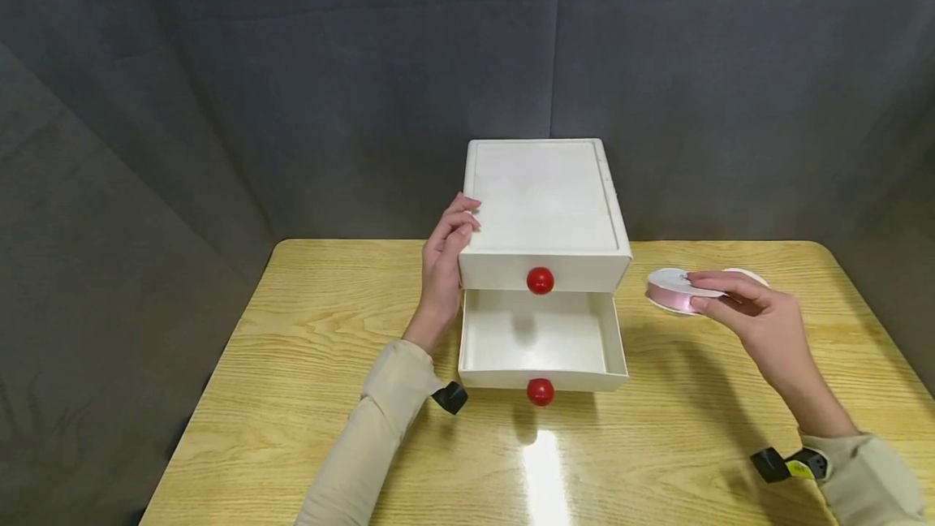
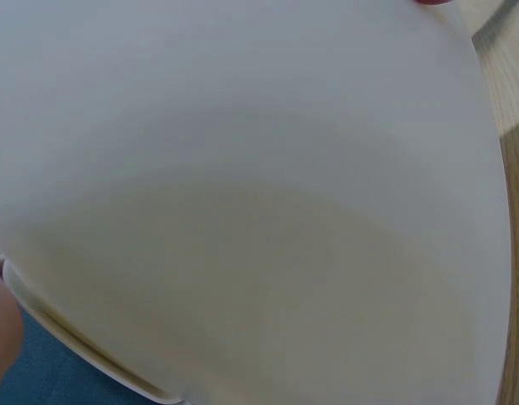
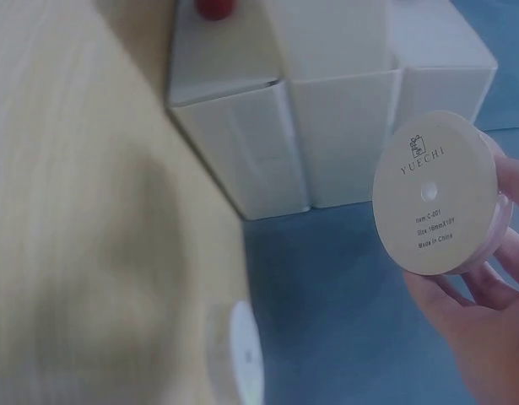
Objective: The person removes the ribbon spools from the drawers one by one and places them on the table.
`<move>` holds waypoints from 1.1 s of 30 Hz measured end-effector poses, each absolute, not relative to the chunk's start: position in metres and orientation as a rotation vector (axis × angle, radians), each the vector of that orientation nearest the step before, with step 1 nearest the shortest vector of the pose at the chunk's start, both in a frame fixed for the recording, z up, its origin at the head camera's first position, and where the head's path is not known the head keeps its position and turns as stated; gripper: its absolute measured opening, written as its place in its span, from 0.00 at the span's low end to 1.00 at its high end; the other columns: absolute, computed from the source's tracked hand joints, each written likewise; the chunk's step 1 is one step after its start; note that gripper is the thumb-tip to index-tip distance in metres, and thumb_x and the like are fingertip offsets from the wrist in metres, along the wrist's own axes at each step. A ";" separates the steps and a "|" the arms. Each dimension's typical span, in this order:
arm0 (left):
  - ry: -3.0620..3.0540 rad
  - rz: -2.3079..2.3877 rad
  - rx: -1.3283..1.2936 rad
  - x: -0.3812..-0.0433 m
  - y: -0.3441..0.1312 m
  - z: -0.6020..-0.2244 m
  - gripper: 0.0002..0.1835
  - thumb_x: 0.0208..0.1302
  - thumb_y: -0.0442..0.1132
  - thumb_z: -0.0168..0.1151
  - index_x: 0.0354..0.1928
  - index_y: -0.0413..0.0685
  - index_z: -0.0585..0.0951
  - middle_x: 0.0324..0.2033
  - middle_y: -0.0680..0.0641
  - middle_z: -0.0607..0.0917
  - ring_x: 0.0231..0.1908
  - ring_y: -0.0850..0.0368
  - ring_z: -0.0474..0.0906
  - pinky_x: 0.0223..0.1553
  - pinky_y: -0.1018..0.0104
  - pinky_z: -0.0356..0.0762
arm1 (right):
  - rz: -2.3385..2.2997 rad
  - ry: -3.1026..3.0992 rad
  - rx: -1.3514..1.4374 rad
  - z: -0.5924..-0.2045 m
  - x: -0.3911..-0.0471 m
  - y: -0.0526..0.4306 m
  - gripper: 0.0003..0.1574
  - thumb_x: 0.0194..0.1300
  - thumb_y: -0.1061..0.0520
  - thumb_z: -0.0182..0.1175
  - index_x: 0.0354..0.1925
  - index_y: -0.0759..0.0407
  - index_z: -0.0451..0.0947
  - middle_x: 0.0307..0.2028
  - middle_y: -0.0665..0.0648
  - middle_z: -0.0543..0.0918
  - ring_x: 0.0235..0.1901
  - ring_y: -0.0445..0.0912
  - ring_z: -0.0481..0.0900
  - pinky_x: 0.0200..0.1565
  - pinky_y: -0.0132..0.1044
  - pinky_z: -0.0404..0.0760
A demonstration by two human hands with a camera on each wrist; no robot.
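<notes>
A small white drawer cabinet point(image 1: 542, 197) with red knobs stands on the table. Its lower drawer point(image 1: 536, 339) is pulled out, showing the drawer's white floor. My left hand point(image 1: 441, 262) rests against the cabinet's left side, fingertips over the top edge. White plastic fills most of the left wrist view, with part of that hand point(image 2: 1, 329) at the left edge. To the right of the cabinet, my right hand point(image 1: 760, 319) pinches a spool of pink ribbon point(image 1: 670, 297) between thumb and fingers. The right wrist view shows the spool's printed white face point(image 3: 432, 198).
A second spool point(image 1: 747, 274) is on the table, partly hidden behind my right hand; its white disc point(image 3: 246, 354) shows in the right wrist view. The wooden table point(image 1: 314, 331) ends at a dark grey cloth point(image 1: 365, 88) behind the cabinet.
</notes>
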State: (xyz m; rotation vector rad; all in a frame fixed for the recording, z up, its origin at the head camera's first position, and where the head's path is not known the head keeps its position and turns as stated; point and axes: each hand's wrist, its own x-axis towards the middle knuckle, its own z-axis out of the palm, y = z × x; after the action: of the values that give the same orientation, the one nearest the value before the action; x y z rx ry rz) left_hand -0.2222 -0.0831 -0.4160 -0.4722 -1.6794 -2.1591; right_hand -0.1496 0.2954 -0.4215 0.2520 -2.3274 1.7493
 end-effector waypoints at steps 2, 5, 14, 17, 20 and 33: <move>-1.685 -2.156 -0.472 -0.222 -0.083 -0.416 0.11 0.71 0.36 0.49 0.35 0.59 0.79 0.55 0.57 0.80 0.75 0.54 0.62 0.78 0.59 0.51 | 1.756 -2.339 0.235 -0.428 -0.150 0.296 0.17 0.64 0.71 0.69 0.51 0.72 0.85 0.49 0.46 0.88 0.49 0.36 0.84 0.44 0.20 0.82; -1.682 -2.158 -0.475 -0.222 -0.083 -0.415 0.11 0.71 0.36 0.49 0.35 0.58 0.79 0.55 0.56 0.80 0.75 0.54 0.61 0.78 0.59 0.51 | 1.721 -2.376 0.221 -0.436 -0.150 0.297 0.17 0.63 0.70 0.70 0.51 0.73 0.84 0.48 0.43 0.88 0.47 0.34 0.84 0.44 0.20 0.83; -1.668 -2.165 -0.482 -0.223 -0.083 -0.417 0.11 0.71 0.35 0.49 0.36 0.56 0.79 0.55 0.56 0.80 0.75 0.52 0.61 0.78 0.58 0.50 | 1.659 -2.457 0.229 -0.456 -0.150 0.299 0.16 0.63 0.69 0.71 0.50 0.71 0.85 0.47 0.40 0.88 0.45 0.32 0.85 0.44 0.21 0.83; -1.663 -2.166 -0.482 -0.223 -0.083 -0.417 0.11 0.71 0.34 0.49 0.36 0.55 0.79 0.55 0.56 0.80 0.75 0.52 0.61 0.78 0.58 0.50 | 1.632 -2.476 0.219 -0.462 -0.151 0.300 0.16 0.62 0.68 0.71 0.49 0.72 0.85 0.46 0.38 0.87 0.45 0.30 0.84 0.44 0.20 0.82; -1.661 -2.168 -0.480 -0.223 -0.083 -0.416 0.11 0.71 0.34 0.49 0.35 0.56 0.79 0.55 0.56 0.80 0.75 0.53 0.61 0.78 0.59 0.50 | 1.594 -2.513 0.208 -0.469 -0.151 0.300 0.15 0.63 0.66 0.72 0.48 0.71 0.86 0.46 0.37 0.87 0.46 0.28 0.82 0.45 0.18 0.80; -1.680 -2.161 -0.465 -0.221 -0.083 -0.414 0.11 0.70 0.36 0.49 0.35 0.58 0.79 0.55 0.58 0.80 0.75 0.54 0.62 0.78 0.58 0.50 | 1.490 -2.661 0.159 -0.489 -0.149 0.306 0.17 0.65 0.61 0.72 0.50 0.70 0.86 0.46 0.31 0.83 0.45 0.24 0.79 0.42 0.16 0.79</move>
State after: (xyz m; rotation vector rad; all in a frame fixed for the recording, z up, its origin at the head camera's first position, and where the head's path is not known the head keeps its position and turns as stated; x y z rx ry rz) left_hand -0.2209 -0.0825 -0.4143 -0.4650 -1.6800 -2.1606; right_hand -0.1492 0.3063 -0.4885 0.1589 -2.6610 1.4898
